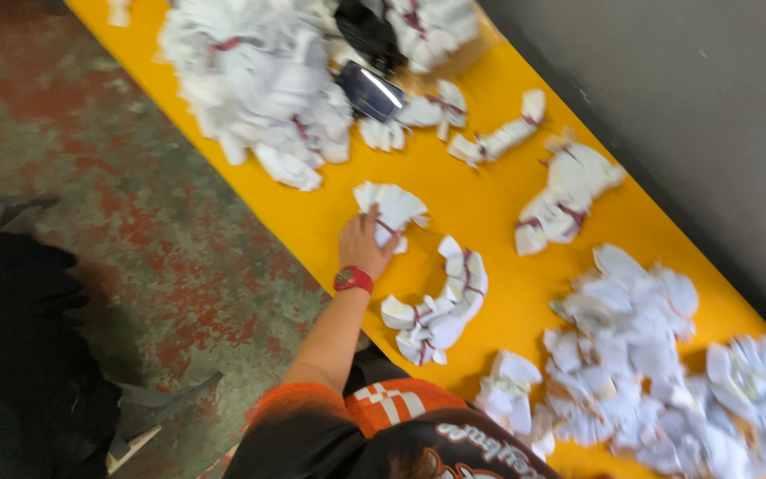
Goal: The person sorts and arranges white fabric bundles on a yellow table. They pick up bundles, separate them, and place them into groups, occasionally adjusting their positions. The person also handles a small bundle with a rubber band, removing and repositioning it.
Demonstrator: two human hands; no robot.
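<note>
Gripping: left hand clamped on white paper bundle; bundle just beyond fingers
surface: yellow table
right hand: out of view

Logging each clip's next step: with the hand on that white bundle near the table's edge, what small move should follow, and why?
Probably close the left hand on the white bundle and lift it. The fingers already rest on it, it lies apart from the other bundles on the yellow table, and nothing sits on top. The right hand is out of view.
</note>
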